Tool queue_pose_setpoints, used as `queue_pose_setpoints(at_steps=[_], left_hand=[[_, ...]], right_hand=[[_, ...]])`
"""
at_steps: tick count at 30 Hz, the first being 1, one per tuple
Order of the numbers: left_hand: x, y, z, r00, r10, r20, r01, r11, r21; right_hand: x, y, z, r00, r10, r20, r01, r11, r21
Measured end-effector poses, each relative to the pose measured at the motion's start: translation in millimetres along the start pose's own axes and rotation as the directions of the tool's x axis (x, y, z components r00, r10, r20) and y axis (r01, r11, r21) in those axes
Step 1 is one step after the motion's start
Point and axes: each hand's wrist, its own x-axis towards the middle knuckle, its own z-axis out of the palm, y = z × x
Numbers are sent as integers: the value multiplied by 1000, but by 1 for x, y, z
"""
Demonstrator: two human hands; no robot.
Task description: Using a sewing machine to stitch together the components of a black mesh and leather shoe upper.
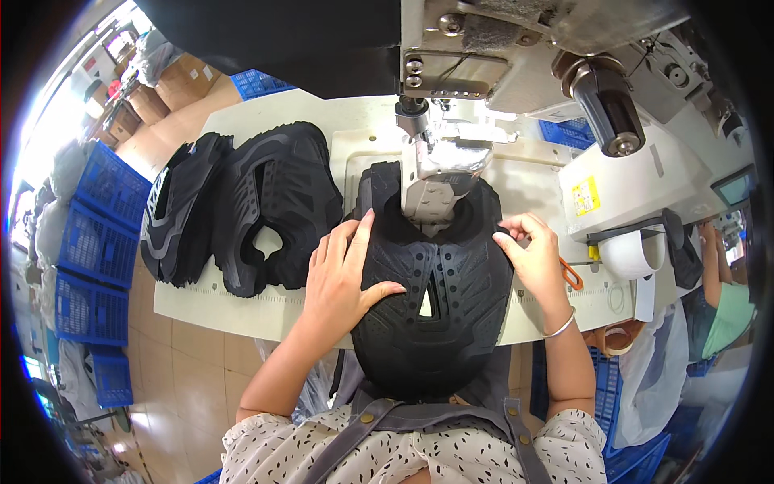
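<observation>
A black shoe upper [435, 331] lies under the head of a sewing machine [439, 189], its collar opening around the machine's post and its toe toward me. My left hand [343, 274] rests flat on the left side of the upper, thumb and fingers spread. At the right edge of the upper, my right hand [528, 250] pinches the rim between thumb and bent fingers. More black shoe uppers [302, 185] lie on the left of the table, one spread out beside a stacked bunch [185, 214]. The needle area is partly hidden by the machine head and glare.
The white table [242, 315] carries a ruler scale along its front edge. On the right are an orange-handled tool [571, 274], a white cup-shaped part [633, 256] and a machine housing [645, 173]. Blue crates [97, 250] stand left. Another person's arm [711, 266] shows far right.
</observation>
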Motion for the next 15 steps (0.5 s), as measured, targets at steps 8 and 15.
queue_pose_setpoints(at_steps=[8,15], left_hand=[[-3,-2,5,1000,-4,-19,4,999,44],[-17,3,-7,952,-289,-99,283,956,-74]], right_hand=[[-35,-34,8,998,33,-61,10,795,607],[-60,-56,3,946,116,301,-320,470,823]])
